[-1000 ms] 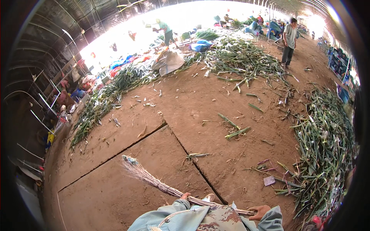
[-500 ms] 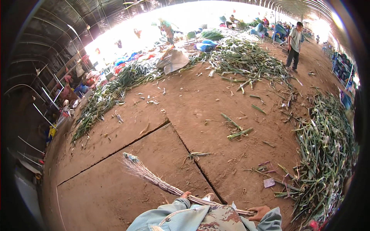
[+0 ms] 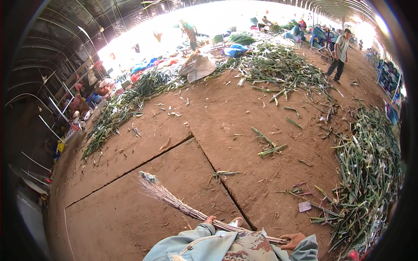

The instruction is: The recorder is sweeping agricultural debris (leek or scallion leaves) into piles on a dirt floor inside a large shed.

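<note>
Broom of bundled twigs (image 3: 198, 214) lies slantwise across my front, its brushy head toward ten o'clock and its stick end toward three. My left hand (image 3: 209, 219) is wrapped around the sticks partway along, while my right hand (image 3: 293, 240) closes over the butt; the undersides of my fingers are hidden. I'd say the wide grip shares the load, the left bearing the long head side and the right steadying the tail. Camouflage cloth (image 3: 254, 247) at my waist covers the stretch between. Whether the twig tips touch the dirt-covered floor (image 3: 130, 213) or float above it, I cannot tell. At two o'clock a pale square scrap (image 3: 304, 206) lies near a heap of scallion leaves (image 3: 368, 161), which seems kept aside so the middle is walkable. Toward one o'clock, well apart, stands another person (image 3: 341, 52).
</note>
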A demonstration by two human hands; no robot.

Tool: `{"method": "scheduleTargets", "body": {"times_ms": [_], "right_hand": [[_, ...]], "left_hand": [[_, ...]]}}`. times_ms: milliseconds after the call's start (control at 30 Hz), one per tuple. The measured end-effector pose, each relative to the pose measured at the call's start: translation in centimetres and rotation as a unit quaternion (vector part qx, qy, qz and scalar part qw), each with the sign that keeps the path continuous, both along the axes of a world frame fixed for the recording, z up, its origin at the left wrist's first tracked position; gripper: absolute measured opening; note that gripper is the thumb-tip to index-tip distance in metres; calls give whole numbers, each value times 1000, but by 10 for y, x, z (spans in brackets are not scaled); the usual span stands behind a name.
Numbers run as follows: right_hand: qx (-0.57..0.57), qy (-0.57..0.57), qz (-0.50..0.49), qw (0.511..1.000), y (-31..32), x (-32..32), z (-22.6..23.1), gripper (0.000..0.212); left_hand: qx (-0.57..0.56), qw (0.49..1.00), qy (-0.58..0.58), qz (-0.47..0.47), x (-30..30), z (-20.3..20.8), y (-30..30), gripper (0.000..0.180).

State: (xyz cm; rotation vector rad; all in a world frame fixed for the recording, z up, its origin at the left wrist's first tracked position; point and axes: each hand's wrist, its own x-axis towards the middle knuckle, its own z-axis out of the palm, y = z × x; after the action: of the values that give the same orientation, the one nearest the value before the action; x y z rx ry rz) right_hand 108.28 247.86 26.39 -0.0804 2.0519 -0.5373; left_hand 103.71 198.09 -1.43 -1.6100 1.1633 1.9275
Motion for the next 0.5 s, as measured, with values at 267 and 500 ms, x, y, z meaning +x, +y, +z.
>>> {"method": "scheduleTargets", "body": {"times_ms": [267,500], "right_hand": [[9,-10,-18,1000,3,-2,4,71],[-20,-4,-6,1000,5,-9,-10,72]], "left_hand": [[-32,998,5,-51,-7,-20,5,29],[-29,1000,-7,-7,-5,-18,5,29]]}}
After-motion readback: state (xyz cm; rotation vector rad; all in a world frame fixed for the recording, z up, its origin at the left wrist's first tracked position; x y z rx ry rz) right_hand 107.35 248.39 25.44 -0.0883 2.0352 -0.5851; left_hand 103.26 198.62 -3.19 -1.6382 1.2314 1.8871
